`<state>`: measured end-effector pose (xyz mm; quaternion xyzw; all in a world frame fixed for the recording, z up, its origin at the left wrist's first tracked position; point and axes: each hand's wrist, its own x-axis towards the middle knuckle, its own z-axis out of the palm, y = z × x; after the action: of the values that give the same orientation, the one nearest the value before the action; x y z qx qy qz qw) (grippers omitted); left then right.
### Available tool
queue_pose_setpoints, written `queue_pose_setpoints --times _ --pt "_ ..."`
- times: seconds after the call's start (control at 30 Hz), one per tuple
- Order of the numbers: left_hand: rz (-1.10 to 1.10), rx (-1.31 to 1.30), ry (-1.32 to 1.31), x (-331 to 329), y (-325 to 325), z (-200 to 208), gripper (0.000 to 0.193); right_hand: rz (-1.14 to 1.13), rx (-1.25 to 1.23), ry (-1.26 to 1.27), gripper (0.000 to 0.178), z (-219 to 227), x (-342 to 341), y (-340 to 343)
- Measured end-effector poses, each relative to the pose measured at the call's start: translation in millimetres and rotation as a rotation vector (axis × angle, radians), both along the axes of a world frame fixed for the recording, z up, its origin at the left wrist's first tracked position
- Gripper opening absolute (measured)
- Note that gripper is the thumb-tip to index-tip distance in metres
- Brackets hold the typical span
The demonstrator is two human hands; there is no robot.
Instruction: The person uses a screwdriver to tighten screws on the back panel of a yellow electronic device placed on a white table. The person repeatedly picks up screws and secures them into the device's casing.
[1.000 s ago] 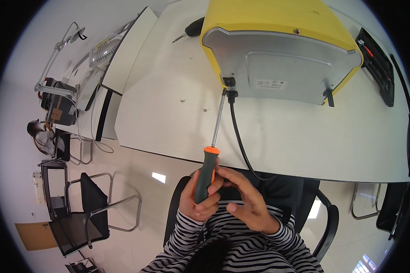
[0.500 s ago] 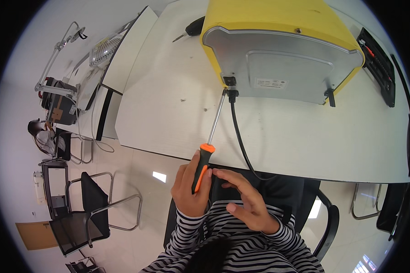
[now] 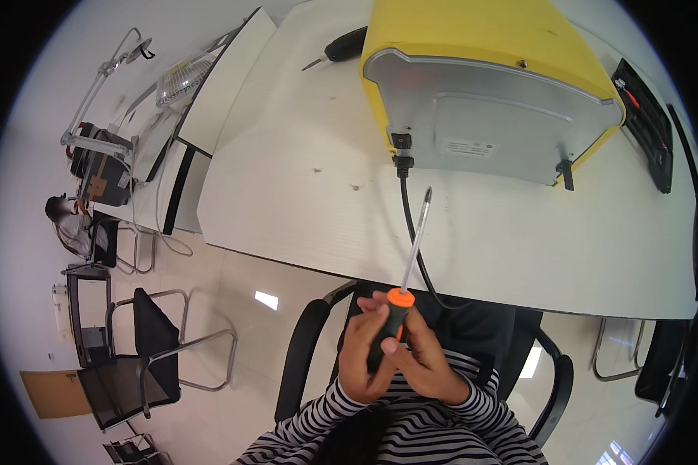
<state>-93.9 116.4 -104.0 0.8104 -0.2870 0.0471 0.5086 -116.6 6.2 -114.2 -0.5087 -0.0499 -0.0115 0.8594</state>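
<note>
A glossy pale tiled floor (image 3: 244,275) stretches through a white room, with a seated person (image 3: 74,225) at far left and a black mesh chair on bent metal legs (image 3: 136,356) nearer. A broad white desk (image 3: 279,170) bears a black-handled tool with a thin metal tip (image 3: 345,46). Below its front edge, the left hand (image 3: 358,353) wraps around the handle of a dark green and orange screwdriver (image 3: 400,297), whose shaft slants up over the desk. The right hand (image 3: 434,368) touches the handle's other side, thumb against it; whether it grips, I cannot tell. The shaft crosses a black power cable (image 3: 406,198) plugged into a yellow box with a grey metal panel (image 3: 492,89). Rightmost lies an open black tool case (image 3: 645,128).
</note>
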Motion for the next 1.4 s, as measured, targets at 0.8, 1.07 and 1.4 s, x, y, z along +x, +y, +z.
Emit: queue_pose_setpoints --times 0.8,1.07,1.4 --pt "0.274 0.351 -0.384 134.7 -28.3 5.6 0.011 -0.071 -0.188 0.080 0.020 -5.3 -19.9 -21.9" --pt "0.063 -0.325 0.243 117.5 -19.1 22.4 0.010 -0.093 -0.283 0.089 0.017 -7.2 -22.4 -27.8" --pt "-0.110 -0.614 0.437 92.5 5.0 34.2 0.010 -0.106 -0.441 0.033 0.020 -13.9 -26.2 -20.4"
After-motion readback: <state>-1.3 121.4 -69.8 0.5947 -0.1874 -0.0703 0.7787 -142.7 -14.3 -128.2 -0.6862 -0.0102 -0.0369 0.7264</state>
